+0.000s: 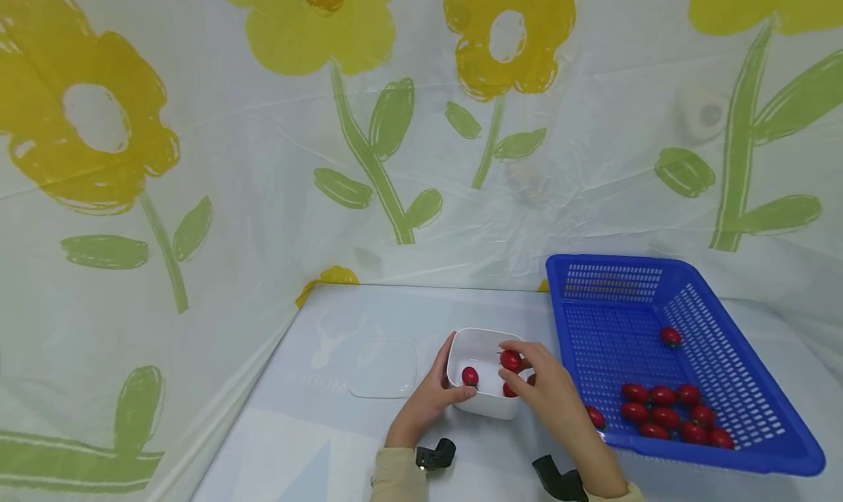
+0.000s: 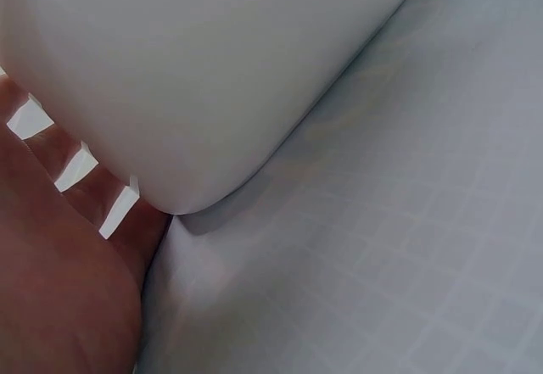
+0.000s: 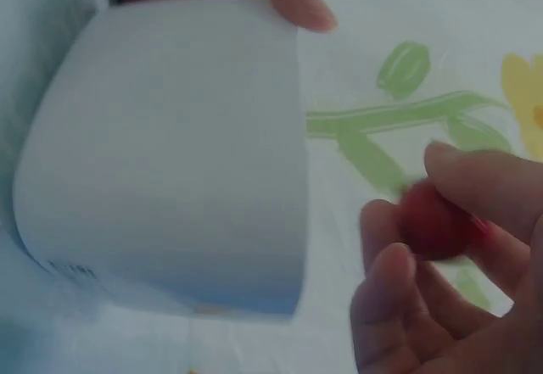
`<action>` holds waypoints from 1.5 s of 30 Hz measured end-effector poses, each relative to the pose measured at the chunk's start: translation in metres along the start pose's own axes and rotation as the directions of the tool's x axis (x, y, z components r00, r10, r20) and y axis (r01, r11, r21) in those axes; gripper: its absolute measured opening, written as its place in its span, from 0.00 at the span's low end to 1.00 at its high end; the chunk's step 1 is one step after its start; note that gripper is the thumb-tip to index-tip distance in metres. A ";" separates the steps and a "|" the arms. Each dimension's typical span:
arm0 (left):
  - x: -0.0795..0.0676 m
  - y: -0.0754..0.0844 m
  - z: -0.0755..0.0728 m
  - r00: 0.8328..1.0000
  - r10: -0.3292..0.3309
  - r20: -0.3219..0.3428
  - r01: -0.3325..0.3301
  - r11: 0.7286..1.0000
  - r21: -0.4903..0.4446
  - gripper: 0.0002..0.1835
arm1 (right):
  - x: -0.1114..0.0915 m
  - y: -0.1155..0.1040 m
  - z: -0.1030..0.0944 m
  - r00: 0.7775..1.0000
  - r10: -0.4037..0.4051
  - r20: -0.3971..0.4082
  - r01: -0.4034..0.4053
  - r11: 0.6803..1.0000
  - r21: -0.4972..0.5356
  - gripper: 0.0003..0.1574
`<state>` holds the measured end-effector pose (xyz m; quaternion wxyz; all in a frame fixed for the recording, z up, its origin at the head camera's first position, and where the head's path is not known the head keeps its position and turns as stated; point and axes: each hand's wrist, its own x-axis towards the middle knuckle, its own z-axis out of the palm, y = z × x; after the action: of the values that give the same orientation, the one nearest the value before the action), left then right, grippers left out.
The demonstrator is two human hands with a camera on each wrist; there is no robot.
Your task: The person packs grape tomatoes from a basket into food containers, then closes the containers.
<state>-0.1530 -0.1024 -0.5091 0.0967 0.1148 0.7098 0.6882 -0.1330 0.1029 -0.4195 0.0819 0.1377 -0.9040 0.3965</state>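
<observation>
A white square container [image 1: 487,405] stands on the table. My left hand [image 1: 428,399] grips its left side, thumb at the near rim and fingers around the side wall. Between thumb and fingertips, my right hand [image 1: 543,392] pinches a cherry tomato [image 1: 510,360] over the container's right part; it also appears blurred in the right wrist view, just outside the rim. Inside the container lie a cherry tomato [image 1: 470,375] at the left and another tomato [image 1: 508,391] partly hidden by the right thumb. A dark red patch shows beside the right hand's fingers; what it is I cannot tell.
To the right stands a blue plastic basket [image 1: 609,326] with several cherry tomatoes [image 1: 665,417], mostly grouped at its near end. A clear flat lid [image 1: 383,370] lies on the table left of the container. Behind hangs a flower-printed curtain [image 1: 263,158].
</observation>
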 end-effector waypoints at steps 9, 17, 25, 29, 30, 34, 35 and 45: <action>-0.002 0.000 -0.002 1.000 0.018 0.015 -0.018 1.000 0.001 0.46 | 0.000 0.006 0.015 0.998 -0.021 -0.057 0.020 1.000 -0.024 0.20; 0.000 0.003 0.002 1.000 0.003 0.004 -0.003 1.000 0.018 0.46 | 0.000 0.008 0.020 0.994 -0.066 -0.088 0.061 0.997 -0.054 0.24; 0.000 0.003 0.001 1.000 0.010 0.015 -0.010 1.000 0.004 0.47 | -0.002 0.010 0.023 0.993 -0.104 -0.054 0.100 0.993 -0.062 0.24; -0.001 0.003 0.002 1.000 0.009 0.009 -0.009 1.000 0.006 0.47 | -0.003 0.013 0.026 0.995 -0.097 -0.005 0.096 0.990 -0.099 0.26; -0.001 0.003 0.002 1.000 0.004 0.005 -0.004 1.000 0.007 0.46 | -0.003 0.013 0.027 0.996 -0.091 0.013 0.092 0.990 -0.110 0.27; -0.001 0.002 0.002 1.000 0.010 0.008 -0.010 1.000 0.007 0.46 | -0.003 0.015 0.029 0.995 -0.084 0.057 0.091 0.986 -0.141 0.28; -0.001 0.002 0.002 1.000 0.011 0.011 -0.011 1.000 0.007 0.46 | -0.003 0.015 0.030 0.995 -0.084 0.057 0.091 0.986 -0.139 0.28; -0.005 0.014 0.004 1.000 0.007 0.004 -0.007 0.999 0.038 0.47 | -0.004 0.014 0.030 0.995 -0.080 0.053 0.086 0.991 -0.106 0.24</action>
<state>-0.1471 -0.1001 -0.4957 0.0934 0.1205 0.7220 0.6749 -0.1350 0.0904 -0.4502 0.0834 0.1801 -0.9194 0.3395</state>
